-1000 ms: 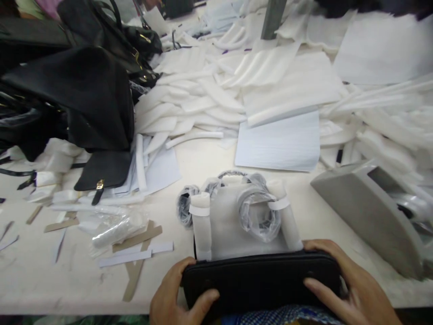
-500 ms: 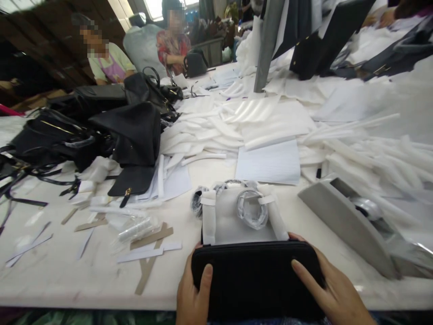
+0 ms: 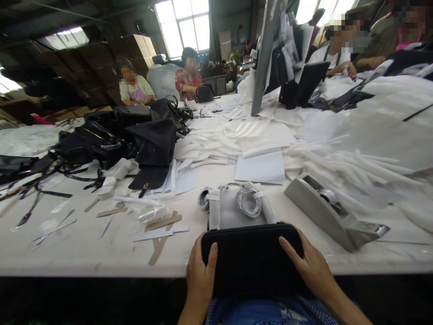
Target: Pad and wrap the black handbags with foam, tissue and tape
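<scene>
A black handbag [image 3: 252, 257] lies at the near edge of the white table [image 3: 84, 248], bottom toward me. Its front is covered in white foam wrap [image 3: 233, 210], with plastic-wrapped straps [image 3: 250, 201] on top. My left hand [image 3: 199, 275] grips the bag's left end, thumb on top. My right hand [image 3: 309, 266] grips the right end, fingers curled over the upper surface. Both hands hold the bag against my lap.
A grey tape dispenser [image 3: 329, 212] sits right of the bag. Cardboard and paper strips [image 3: 158, 228] lie to the left. Black bags [image 3: 135, 140] pile at the left, white foam sheets [image 3: 267, 140] beyond. A grey post [image 3: 262, 58] stands mid-table. Several people sit at the far side.
The view has tilted up, so the room and the seated people show. The bag has slid a little toward me over the table edge, both hands still on its ends.
</scene>
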